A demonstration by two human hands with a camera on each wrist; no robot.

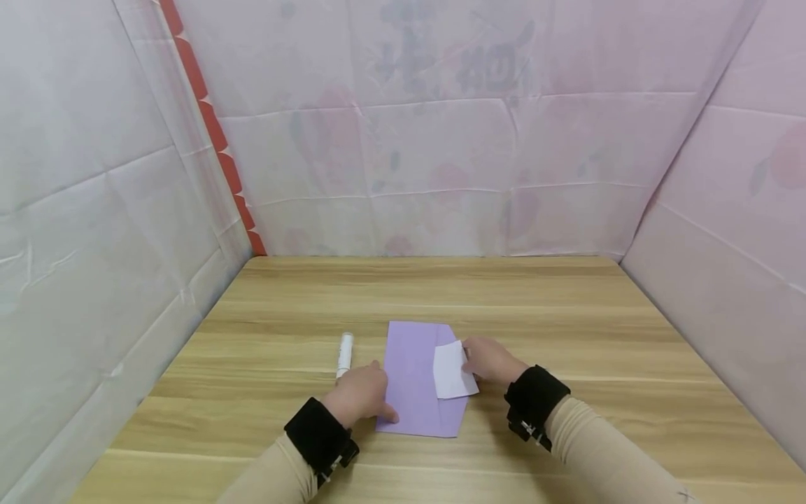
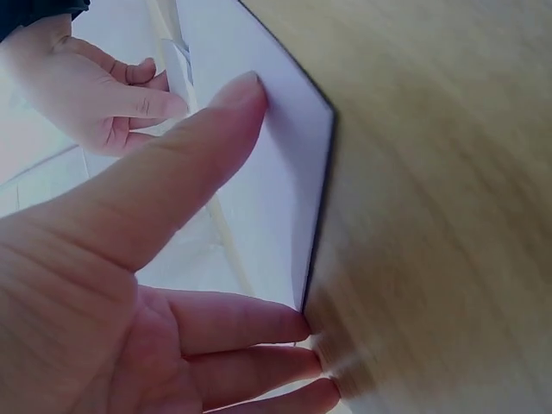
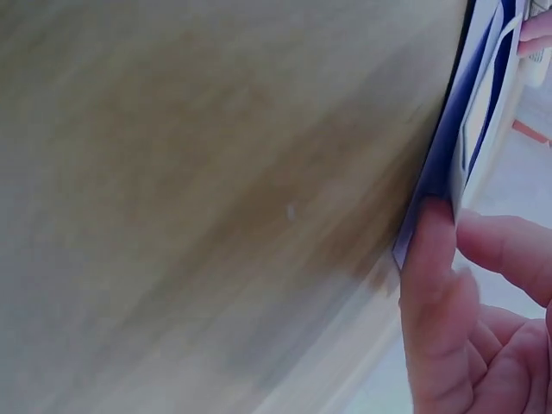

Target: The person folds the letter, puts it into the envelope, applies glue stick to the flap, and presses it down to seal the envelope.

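Light wooden tabletop enclosed by 3 pale pink fabric walls. Flat purple paper envelope pressed by left hand, fingers straight. Small white paper slip pinched by right hand. White cylindrical glue stick just beyond left fingers.

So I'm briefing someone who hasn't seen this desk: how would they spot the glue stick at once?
Start at the wooden table, then find the purple envelope near its front edge. The glue stick lies just beside the envelope, by the left hand. It is the only small white tube; the white paper on the envelope is flat.
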